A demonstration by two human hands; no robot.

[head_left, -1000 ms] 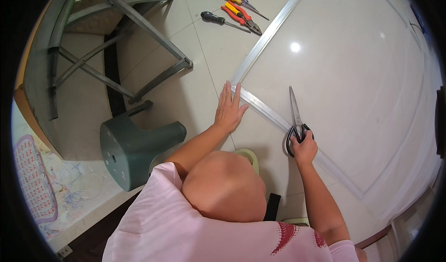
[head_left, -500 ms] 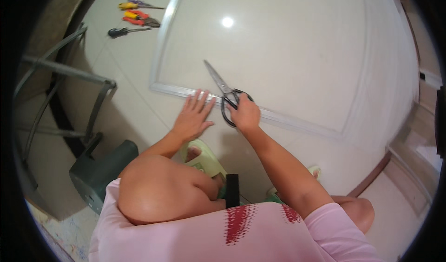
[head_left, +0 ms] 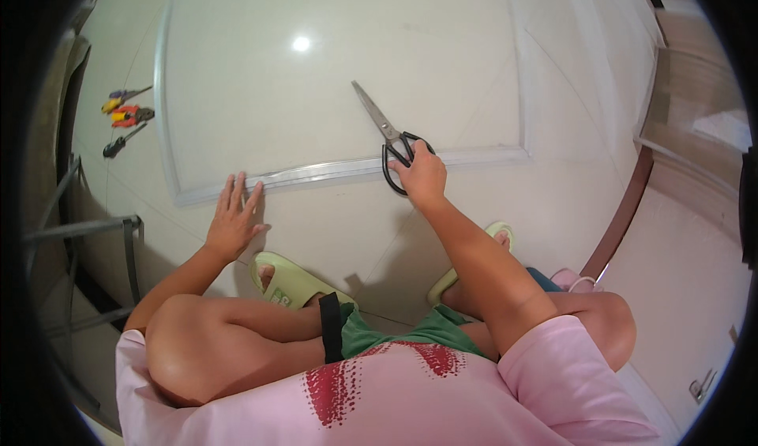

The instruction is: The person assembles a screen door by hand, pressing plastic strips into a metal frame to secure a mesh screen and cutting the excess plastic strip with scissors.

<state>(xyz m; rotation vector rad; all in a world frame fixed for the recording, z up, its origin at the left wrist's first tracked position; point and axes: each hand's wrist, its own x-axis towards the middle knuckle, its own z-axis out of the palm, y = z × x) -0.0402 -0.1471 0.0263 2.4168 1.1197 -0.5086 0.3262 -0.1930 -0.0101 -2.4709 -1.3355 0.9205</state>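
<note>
I squat on a pale tiled floor. A silver metal frame [head_left: 332, 171] lies flat on it, with a glossy white sheet inside. My left hand [head_left: 233, 218] rests flat with fingers spread, its fingertips on the frame's near rail close to the left corner. My right hand [head_left: 421, 176] grips the black handles of a pair of scissors [head_left: 387, 130]. The closed blades lie on the sheet and point up and left, away from me.
Screwdrivers and pliers with red, yellow and black handles [head_left: 125, 118] lie on the floor at far left. Grey metal legs of a piece of furniture [head_left: 95, 233] stand at left. My feet wear light green slippers [head_left: 290, 282]. A dark wooden threshold [head_left: 624, 213] curves at right.
My view has swung to the right, so the frame now runs level across the picture and the tools have drifted far left. Both hands keep their places on the frame rail and the scissors.
</note>
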